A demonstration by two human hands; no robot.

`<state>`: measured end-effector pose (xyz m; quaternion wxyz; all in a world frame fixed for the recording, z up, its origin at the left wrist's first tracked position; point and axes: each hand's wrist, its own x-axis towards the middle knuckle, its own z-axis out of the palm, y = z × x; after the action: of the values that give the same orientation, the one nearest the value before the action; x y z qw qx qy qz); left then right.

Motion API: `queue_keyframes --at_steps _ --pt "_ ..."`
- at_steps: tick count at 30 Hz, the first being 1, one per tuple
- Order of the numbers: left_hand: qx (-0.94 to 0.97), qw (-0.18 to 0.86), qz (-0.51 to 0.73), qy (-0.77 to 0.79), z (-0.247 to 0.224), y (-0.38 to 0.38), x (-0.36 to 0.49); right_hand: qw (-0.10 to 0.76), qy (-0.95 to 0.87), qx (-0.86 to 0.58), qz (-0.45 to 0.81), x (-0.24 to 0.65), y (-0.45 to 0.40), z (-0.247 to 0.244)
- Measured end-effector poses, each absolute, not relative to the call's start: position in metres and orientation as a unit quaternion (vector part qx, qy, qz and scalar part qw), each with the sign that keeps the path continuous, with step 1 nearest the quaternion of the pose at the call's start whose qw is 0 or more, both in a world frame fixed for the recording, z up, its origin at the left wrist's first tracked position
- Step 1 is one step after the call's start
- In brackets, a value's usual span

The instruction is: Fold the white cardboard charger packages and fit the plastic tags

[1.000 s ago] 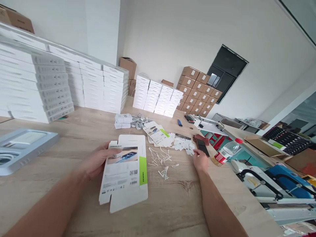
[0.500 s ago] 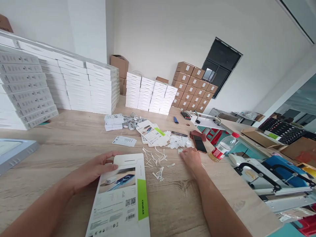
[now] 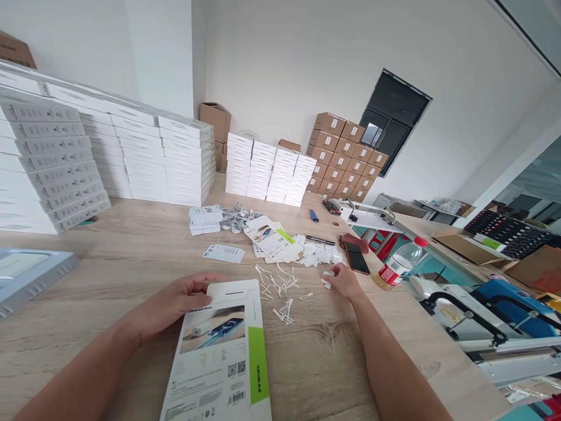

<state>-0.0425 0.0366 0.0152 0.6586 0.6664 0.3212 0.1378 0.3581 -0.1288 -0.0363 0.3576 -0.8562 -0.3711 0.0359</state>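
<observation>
My left hand [image 3: 184, 299] grips the upper left edge of a flat white and green product box [image 3: 219, 356], thumb on its printed face. A charger photo, small print and codes show on that face; its lower end runs out of view. My right hand [image 3: 344, 282] pinches a small white paper piece [image 3: 326, 279] just above the table. Behind that hand lies a heap of small white pieces [image 3: 319, 255]. Thin white strips [image 3: 283, 286] are scattered between the box and my right hand. Flat printed packaging sheets [image 3: 272, 241] lie beyond the strips.
White box stacks [image 3: 144, 155] line the table's back and left. Coiled white cables [image 3: 236, 217], a stack of small white boxes [image 3: 205, 220] and printed cards [image 3: 223, 252] lie mid-table. A phone [image 3: 356, 257] and a bottle [image 3: 400, 263] stand right; a grey-blue tray [image 3: 48, 283] sits left.
My right hand has drawn back slightly from the heap and now holds a small white paper piece off the table. My left hand keeps its hold on the box. The view has shifted slightly.
</observation>
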Motion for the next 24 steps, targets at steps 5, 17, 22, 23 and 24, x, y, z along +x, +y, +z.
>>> queue_keyframes --at_steps 5,17,22,23,24 --pt "0.669 0.661 0.118 0.318 0.016 0.030 -0.042 0.504 -0.401 -0.764 0.041 0.326 -0.127 -0.016" --pt "0.644 0.696 0.204 0.244 0.008 0.013 -0.044 0.475 -0.719 -0.471 0.192 0.151 -0.080 0.053" --pt "0.590 0.749 0.223 0.202 0.009 0.012 -0.044 0.456 -0.718 -0.482 0.209 0.145 -0.062 0.033" --pt "0.585 0.753 0.223 0.200 0.009 0.012 -0.044 0.449 -0.725 -0.478 0.210 0.147 -0.061 0.030" --pt "0.586 0.753 0.221 0.203 0.009 0.012 -0.043 0.444 -0.730 -0.476 0.209 0.149 -0.061 0.028"
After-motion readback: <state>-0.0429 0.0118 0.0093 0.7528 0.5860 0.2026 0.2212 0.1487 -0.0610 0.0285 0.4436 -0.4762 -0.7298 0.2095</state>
